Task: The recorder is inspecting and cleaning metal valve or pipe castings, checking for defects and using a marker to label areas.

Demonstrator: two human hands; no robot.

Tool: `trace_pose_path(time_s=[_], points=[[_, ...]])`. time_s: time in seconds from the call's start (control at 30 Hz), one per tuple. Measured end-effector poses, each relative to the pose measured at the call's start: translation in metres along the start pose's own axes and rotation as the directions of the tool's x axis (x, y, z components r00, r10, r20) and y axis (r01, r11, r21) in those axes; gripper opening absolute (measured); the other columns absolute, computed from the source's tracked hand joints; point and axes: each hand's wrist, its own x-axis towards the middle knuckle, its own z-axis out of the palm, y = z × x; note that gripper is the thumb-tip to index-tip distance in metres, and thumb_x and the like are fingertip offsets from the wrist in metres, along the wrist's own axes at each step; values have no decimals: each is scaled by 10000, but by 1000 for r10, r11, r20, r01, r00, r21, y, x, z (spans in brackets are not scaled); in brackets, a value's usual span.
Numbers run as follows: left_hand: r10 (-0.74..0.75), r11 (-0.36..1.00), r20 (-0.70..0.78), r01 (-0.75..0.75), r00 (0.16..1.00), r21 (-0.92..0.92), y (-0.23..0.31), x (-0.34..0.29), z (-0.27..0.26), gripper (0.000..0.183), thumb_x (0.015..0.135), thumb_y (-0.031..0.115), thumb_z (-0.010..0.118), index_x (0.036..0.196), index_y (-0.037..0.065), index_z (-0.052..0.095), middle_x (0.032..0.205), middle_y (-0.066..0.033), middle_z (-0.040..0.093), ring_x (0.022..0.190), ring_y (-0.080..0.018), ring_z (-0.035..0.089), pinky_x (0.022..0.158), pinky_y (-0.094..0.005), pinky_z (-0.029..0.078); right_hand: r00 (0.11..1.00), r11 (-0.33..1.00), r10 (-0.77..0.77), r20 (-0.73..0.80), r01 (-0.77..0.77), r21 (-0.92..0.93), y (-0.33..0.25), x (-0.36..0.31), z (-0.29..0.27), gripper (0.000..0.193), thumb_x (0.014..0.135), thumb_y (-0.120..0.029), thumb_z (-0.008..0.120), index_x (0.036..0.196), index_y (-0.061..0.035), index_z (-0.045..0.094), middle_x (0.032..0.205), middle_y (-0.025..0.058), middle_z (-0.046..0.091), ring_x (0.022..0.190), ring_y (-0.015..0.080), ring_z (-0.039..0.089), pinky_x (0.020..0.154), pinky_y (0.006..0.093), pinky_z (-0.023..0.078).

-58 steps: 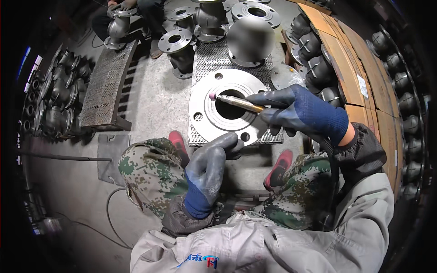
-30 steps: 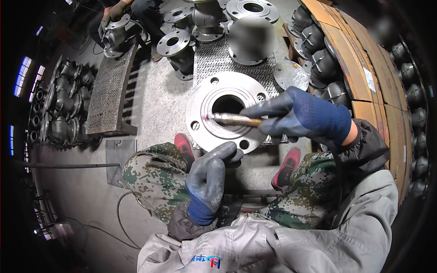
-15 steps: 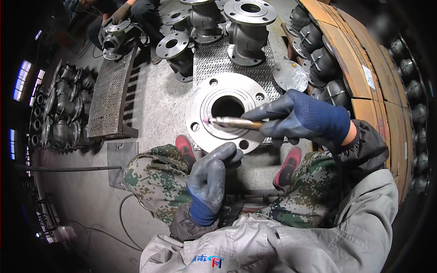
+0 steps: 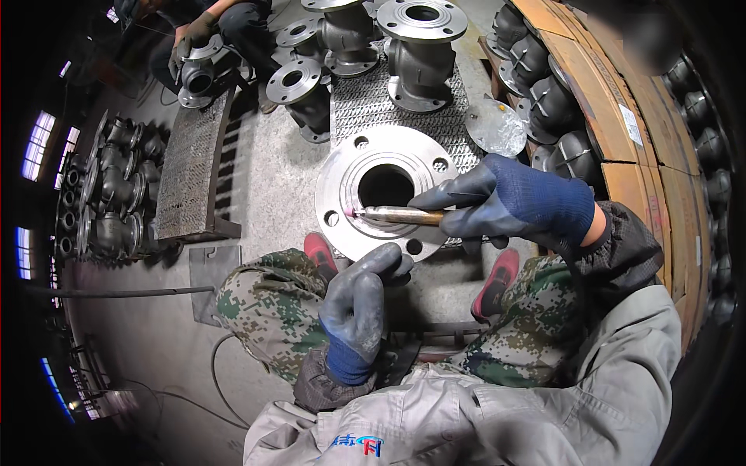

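Head view, as seen from where I stand. Item one: wide, round, silver-grey metal flange (image 4: 342, 175) with concentric raised rings, bolt holes and a dark central bore (image 4: 385, 185). Location: near end of the low bench topped with grey patterned metal (image 4: 361, 110), on the near side of a tall dark-grey metal valve body (image 4: 420, 68). Whatever supports the flange is hidden. Handling, in my judgement: heavy, rigid, hard to damage; smooth face probably slippery under a coated glove. Best hold: opposite sides of the outer rim, fingers hooked beneath, away from the bore's possibly sharp edge.

Item two: slim, brass-coloured, pencil-shaped metal tool (image 4: 408, 215) with a silver neck and small pink tip (image 4: 350, 213). Location: across the bore's near edge, tip over the ringed face at left; contact too small to tell. Handling: likely light and stiff, tip perhaps brittle; best held by the barrel.

Right grip (image 4: 509, 200), navy-and-grey glove: narrow, fingers closed around the barrel's rear. Left grip (image 4: 355, 299), matching glove: half-curled at the flange's near rim; whether it pinches, I cannot tell.
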Motion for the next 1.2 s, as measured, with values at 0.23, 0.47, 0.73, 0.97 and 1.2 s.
trace_pose_path(time_s=[0.23, 0.47, 0.73, 0.97, 1.2], points=[[-260, 966, 85, 260, 962, 15, 10, -3, -4, 346, 984, 188, 424, 1143, -89, 557, 1085, -204, 621, 947, -234, 640, 769, -291, 541, 984, 987, -154, -92, 150, -55, -3, -8, 15, 367, 846, -106, 643, 1204, -49, 594, 784, 41, 670, 587, 69, 550, 549, 234, 463], [-93, 995, 244, 83, 965, 51, 0, -12, -1, 533, 986, 356, 378, 1284, -82, 436, 1261, -205, 517, 1154, -275, 522, 1008, -387, 391, 989, 747, 102, 104, -145, 649, 8, -36, 70, 333, 863, -120, 628, 1176, -8, 595, 859, 64, 677, 650, 84, 617, 536, 208, 478], [-176, 927, 129, 208, 976, -311, -19, -31, -5, 448, 1002, 313, 352, 1113, -73, 552, 1113, -203, 598, 979, -256, 612, 870, -363, 485, 926, 694, 183, 330, -359, 624, 41, -22, 131, 411, 864, -431, 585, 819, -31, 661, 649, 81, 652, 517, 132, 598, 482, 252, 466], [75, 795, 268, -220, 960, 566, -60, -48, -39, 318, 871, 191, 540, 1073, -52, 577, 947, -203, 631, 852, -345, 626, 756, -369, 494, 874, 755, -346, -342, 43, -654, 74, -4, 172, 156, 730, -273, 649, 737, -118, 633, 641, 128, 595, 586, 304, 601, 535, 420, 459], [-789, 601, -177, 799, 589, -25, -14, 16, -82, 441, 969, 401, 413, 1156, 27, 551, 888, -121, 611, 772, -217, 558, 679, -378, 466, 284, 898, -413, -866, -32, -439, 83, -17, 42, 183, 851, -230, 604, 862, -48, 619, 696, 186, 607, 631, 365, 607, 547, 408, 466]])
